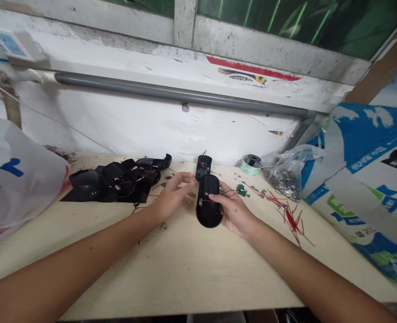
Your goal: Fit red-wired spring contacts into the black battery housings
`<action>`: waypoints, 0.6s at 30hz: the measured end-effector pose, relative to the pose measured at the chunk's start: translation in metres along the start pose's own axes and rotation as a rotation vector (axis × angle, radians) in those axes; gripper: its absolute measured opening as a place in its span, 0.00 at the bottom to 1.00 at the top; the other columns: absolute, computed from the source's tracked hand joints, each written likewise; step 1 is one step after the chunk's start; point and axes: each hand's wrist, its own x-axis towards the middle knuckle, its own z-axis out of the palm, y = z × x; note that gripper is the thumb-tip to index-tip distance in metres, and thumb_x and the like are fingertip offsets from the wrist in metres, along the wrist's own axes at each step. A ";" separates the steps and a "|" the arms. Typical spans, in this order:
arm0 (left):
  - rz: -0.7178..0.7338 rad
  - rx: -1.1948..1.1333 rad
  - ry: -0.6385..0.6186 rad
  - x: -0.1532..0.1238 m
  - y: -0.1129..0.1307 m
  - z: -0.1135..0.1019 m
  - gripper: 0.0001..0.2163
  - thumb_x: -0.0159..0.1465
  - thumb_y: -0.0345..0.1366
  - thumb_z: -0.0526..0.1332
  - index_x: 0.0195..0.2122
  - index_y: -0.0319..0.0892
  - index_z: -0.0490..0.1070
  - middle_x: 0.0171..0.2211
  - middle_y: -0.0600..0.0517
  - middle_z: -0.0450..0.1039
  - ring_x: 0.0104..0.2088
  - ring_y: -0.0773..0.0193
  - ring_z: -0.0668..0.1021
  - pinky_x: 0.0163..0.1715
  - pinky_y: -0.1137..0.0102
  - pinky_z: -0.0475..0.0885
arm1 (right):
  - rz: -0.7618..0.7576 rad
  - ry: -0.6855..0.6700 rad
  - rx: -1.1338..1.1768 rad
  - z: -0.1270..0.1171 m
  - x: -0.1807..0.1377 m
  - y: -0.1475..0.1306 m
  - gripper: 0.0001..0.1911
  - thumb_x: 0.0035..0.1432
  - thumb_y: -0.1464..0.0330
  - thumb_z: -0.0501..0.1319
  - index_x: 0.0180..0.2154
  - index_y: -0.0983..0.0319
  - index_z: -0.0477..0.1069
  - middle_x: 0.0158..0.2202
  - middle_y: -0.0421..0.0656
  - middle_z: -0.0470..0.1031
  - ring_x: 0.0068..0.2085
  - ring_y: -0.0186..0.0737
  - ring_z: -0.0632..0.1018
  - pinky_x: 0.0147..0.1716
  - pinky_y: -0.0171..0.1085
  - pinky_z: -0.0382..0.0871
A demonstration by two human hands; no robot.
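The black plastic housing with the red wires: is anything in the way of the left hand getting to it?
Nothing visible is in the way. The left hand is open, close beside the black plastic housing, which the right hand holds. Only the pale workbench shows between them.

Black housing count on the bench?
6: one black plastic capsule housing held in the right hand, one just behind it, four housings on the black sheet at left; more may be hidden there.
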 end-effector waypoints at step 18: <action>0.646 0.862 -0.221 -0.007 0.012 0.000 0.09 0.68 0.30 0.56 0.35 0.40 0.76 0.30 0.48 0.75 0.33 0.62 0.76 0.36 0.67 0.70 | -0.045 0.016 -0.014 0.002 0.002 0.007 0.19 0.44 0.64 0.76 0.36 0.59 0.71 0.35 0.37 0.77 0.36 0.36 0.77 0.36 0.35 0.72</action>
